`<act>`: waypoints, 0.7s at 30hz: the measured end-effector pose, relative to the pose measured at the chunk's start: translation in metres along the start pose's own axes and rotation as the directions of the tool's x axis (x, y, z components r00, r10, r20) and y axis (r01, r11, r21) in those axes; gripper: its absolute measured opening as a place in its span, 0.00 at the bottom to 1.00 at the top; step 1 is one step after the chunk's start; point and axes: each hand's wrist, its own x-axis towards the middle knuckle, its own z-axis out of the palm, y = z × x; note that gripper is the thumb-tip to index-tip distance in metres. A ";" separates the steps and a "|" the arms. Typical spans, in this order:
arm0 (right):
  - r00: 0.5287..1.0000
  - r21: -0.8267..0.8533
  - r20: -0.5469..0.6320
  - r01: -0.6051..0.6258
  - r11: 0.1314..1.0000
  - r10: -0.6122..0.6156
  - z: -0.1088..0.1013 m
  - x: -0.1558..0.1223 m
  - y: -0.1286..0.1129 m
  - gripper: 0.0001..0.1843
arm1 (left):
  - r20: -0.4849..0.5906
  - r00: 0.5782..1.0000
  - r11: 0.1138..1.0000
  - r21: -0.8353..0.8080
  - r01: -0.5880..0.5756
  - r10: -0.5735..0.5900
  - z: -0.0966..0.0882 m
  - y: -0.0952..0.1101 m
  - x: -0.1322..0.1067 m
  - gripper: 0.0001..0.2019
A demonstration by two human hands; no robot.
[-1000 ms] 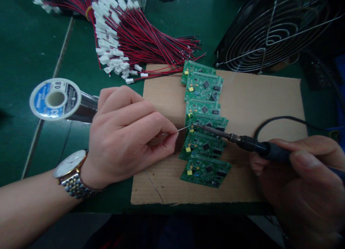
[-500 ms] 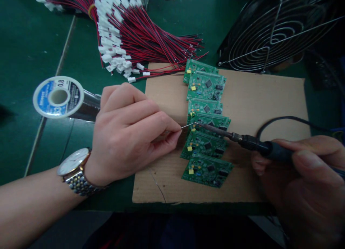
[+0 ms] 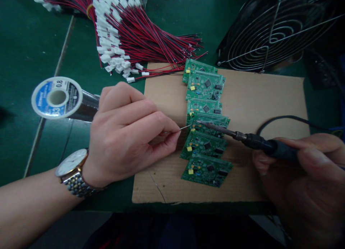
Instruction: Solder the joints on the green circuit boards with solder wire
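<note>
printed circuit boards (image 3: 207, 138) partly overlap in a column, left of the middle of the cardboard sheet (image 3: 269, 105), running from its far edge toward its near edge. the left hand (image 3: 132, 128) pinches solder wire (image 3: 185, 127) over the fourth board (image 3: 222, 120) from that far edge; the right hand (image 3: 315, 166) grips a soldering iron (image 3: 254, 141), fingers closed around its handle, tip just beside the wire's end.

The wristwatch (image 3: 72, 164) is white-dialled, gold-rimmed and metal-banded
</note>
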 end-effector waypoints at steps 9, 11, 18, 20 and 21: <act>0.999 -0.030 0.031 0.022 0.999 -0.021 0.004 -0.003 0.000 0.05 | -0.003 1.000 1.000 -0.017 0.010 -0.010 0.003 0.000 0.000 0.09; 0.998 -0.019 0.057 0.034 0.999 -0.033 0.004 -0.002 0.000 0.05 | -0.004 1.000 1.000 -0.016 0.011 -0.012 0.003 0.000 0.000 0.09; 0.994 0.013 0.096 0.060 0.998 -0.061 0.006 0.001 -0.002 0.03 | 0.003 1.000 1.000 -0.016 0.012 -0.012 0.002 0.000 0.001 0.10; 0.995 0.009 0.087 0.050 0.999 -0.050 0.007 0.001 -0.002 0.04 | 0.005 1.000 1.000 -0.016 0.017 -0.017 0.002 0.000 0.001 0.10; 0.995 0.003 0.082 0.047 0.999 -0.047 0.008 0.001 -0.002 0.04 | 0.008 1.000 1.000 -0.015 0.021 -0.021 0.002 0.001 0.001 0.10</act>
